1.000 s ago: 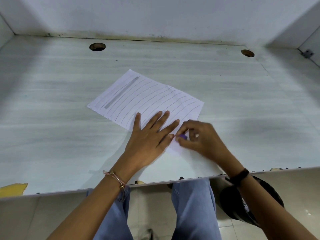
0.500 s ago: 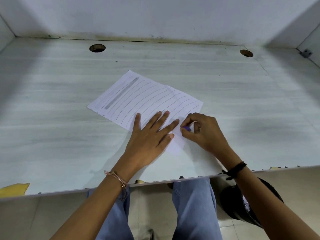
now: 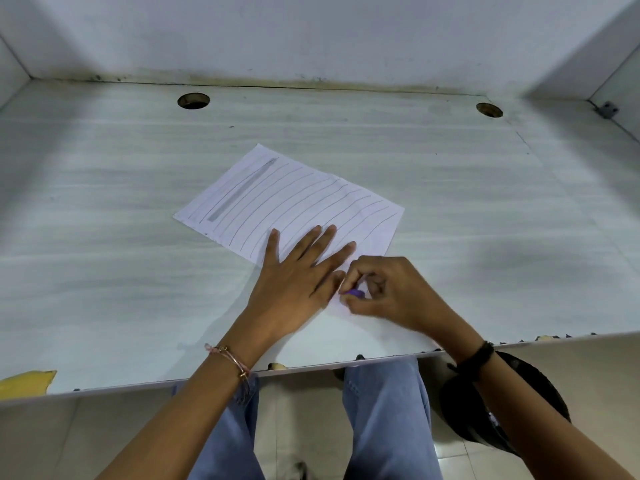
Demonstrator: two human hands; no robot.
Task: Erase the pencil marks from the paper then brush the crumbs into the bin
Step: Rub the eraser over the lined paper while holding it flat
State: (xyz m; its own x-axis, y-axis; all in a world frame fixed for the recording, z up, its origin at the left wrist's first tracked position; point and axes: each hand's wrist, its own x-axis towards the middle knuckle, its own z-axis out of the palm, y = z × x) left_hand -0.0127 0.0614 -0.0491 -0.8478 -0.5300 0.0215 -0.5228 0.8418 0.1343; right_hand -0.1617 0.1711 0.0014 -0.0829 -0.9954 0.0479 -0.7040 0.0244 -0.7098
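A white sheet of paper [image 3: 298, 199] lies at an angle on the pale desk [image 3: 104, 258]. It carries several curved pencil lines and one thick grey shaded bar near its far left edge. My left hand [image 3: 298, 275] lies flat on the paper's near part, fingers spread, and presses it down. My right hand [image 3: 384, 292] pinches a small purple eraser [image 3: 355, 293] against the paper's near corner, right beside my left fingertips. The near corner of the sheet is hidden under both hands.
A black round bin [image 3: 498, 407] stands on the floor under the desk's front edge at the right, partly hidden by my right arm. Two cable holes [image 3: 193, 100] [image 3: 489, 109] sit near the back wall. A yellow scrap [image 3: 27, 381] lies at the front left edge.
My right hand with the eraser slid away along the paper's edge, then came back towards me. My left hand has stayed flat on the sheet.
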